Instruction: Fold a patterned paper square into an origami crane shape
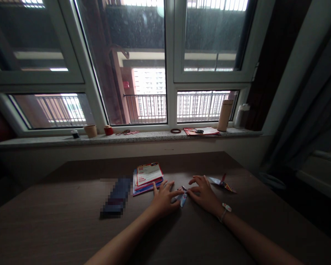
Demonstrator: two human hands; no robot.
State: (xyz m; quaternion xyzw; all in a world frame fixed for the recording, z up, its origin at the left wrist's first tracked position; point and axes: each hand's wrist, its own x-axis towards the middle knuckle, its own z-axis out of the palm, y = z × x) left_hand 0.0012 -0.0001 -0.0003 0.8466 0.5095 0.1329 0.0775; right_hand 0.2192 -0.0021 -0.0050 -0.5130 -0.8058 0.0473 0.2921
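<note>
Brown wood-look table (71, 235), small blue-white folded paper (183, 200), left hand (162, 198) half-spread against it, right hand (206, 194) loosely curled at its edge, either grip indeterminable.

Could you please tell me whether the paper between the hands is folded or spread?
Folded: the paper has angled edges and narrows to a point.

Folded paper (183, 200) partly hidden (fingers (177, 193)), pixelated object (116, 197)
</note>
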